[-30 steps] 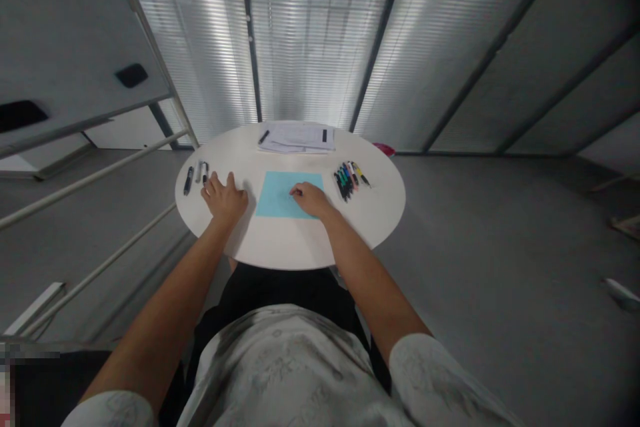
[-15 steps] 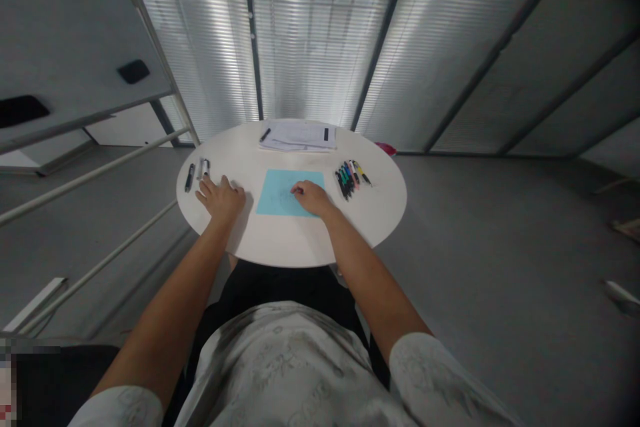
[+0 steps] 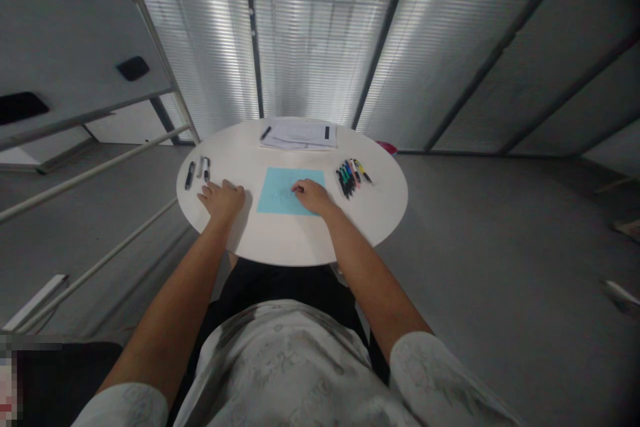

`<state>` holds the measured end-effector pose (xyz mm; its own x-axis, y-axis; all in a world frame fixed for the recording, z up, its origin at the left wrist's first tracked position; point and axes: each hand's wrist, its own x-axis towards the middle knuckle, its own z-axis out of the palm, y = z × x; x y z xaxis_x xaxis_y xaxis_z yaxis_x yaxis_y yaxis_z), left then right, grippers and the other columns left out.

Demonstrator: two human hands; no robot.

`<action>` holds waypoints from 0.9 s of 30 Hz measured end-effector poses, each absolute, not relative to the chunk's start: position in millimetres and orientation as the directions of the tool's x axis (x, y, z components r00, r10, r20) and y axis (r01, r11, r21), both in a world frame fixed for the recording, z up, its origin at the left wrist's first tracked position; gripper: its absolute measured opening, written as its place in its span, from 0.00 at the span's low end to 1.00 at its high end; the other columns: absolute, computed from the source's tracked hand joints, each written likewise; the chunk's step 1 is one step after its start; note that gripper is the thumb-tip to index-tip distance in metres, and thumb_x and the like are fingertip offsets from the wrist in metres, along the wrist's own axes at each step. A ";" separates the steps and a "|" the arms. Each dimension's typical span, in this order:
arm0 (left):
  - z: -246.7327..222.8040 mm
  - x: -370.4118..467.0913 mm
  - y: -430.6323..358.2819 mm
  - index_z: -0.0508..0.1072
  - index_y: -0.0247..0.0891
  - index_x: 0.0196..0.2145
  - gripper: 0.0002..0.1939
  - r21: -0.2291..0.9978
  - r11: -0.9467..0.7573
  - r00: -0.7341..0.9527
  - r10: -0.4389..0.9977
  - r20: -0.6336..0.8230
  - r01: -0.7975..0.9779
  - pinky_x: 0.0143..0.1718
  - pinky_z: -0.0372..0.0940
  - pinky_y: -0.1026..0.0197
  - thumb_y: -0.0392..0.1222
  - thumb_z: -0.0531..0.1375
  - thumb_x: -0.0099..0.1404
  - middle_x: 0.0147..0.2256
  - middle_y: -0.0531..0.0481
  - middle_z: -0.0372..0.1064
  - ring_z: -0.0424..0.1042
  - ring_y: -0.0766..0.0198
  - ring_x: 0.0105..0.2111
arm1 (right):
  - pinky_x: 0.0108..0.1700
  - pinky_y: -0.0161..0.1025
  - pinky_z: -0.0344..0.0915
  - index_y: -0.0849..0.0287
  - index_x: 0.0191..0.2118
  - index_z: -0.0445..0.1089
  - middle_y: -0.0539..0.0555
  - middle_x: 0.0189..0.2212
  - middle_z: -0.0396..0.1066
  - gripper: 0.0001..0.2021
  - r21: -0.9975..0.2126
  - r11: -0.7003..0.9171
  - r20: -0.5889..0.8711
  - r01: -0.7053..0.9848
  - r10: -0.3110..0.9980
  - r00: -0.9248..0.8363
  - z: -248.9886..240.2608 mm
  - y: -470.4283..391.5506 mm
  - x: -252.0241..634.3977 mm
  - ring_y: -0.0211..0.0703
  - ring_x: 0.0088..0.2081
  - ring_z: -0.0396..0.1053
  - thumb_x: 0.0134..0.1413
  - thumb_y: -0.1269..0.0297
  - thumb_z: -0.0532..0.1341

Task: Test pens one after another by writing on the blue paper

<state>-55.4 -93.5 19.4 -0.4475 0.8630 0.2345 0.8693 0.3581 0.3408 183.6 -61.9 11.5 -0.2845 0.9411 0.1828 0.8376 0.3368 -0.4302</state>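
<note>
My right hand [image 3: 312, 197] rests on a light blue sheet of paper [image 3: 270, 203], its fingers pinched around a pen [image 3: 300, 189]. Only a short dark piece of that pen shows; my fingers hide the rest. Faint dark lines mark the paper beside my fingertips. To the left of the sheet, my left hand [image 3: 221, 200] lies palm down on the white round table [image 3: 285, 240], fingers apart and slightly bent, holding nothing. Just beyond its fingertips lie a black-and-white marker [image 3: 207, 169] and a dark pen [image 3: 190, 175].
Several coloured pens and markers [image 3: 350, 177] lie in a row right of the paper. Behind it sits a stack of white papers [image 3: 300, 135] with a dark pen [image 3: 265, 133] on top. A pale metal rail [image 3: 100, 165] runs along the left of the table.
My left hand has drawn back slightly toward me, away from the marker, and its fingers are more bent. My right hand stays almost in place on the sheet.
</note>
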 end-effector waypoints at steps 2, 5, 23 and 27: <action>18.8 -56.4 -93.0 0.67 0.30 0.53 0.27 0.341 0.352 -0.441 0.866 0.234 0.872 0.55 0.46 0.30 0.49 0.49 0.62 0.59 0.24 0.57 0.52 0.33 0.61 | 0.42 0.35 0.61 0.53 0.42 0.75 0.53 0.40 0.72 0.11 -0.430 0.334 0.184 0.839 0.942 -0.281 10.6 -61.6 183.5 0.40 0.40 0.68 0.58 0.69 0.56; 15.6 -58.4 -91.4 0.68 0.29 0.52 0.27 0.321 0.355 -0.439 0.864 0.246 0.878 0.55 0.46 0.31 0.50 0.49 0.62 0.59 0.24 0.57 0.52 0.33 0.61 | 0.41 0.34 0.61 0.53 0.42 0.75 0.53 0.40 0.72 0.11 -0.431 0.337 0.188 0.837 0.941 -0.282 9.3 -61.2 183.2 0.40 0.39 0.68 0.57 0.69 0.56; 19.4 -84.7 -73.9 0.73 0.25 0.46 0.25 0.258 0.314 -0.396 0.827 0.399 0.914 0.53 0.53 0.38 0.46 0.50 0.59 0.50 0.24 0.64 0.59 0.36 0.53 | 0.43 0.35 0.61 0.55 0.42 0.74 0.53 0.40 0.72 0.11 -0.448 0.355 0.198 0.821 0.935 -0.296 8.9 -59.1 185.5 0.40 0.40 0.68 0.56 0.70 0.56; 17.6 -84.2 -74.0 0.72 0.26 0.48 0.25 0.281 0.298 -0.394 0.823 0.410 0.912 0.53 0.53 0.38 0.45 0.51 0.59 0.51 0.25 0.64 0.59 0.36 0.53 | 0.43 0.35 0.61 0.55 0.42 0.75 0.53 0.40 0.72 0.12 -0.453 0.349 0.197 0.821 0.937 -0.290 8.9 -59.6 184.7 0.40 0.41 0.68 0.56 0.70 0.56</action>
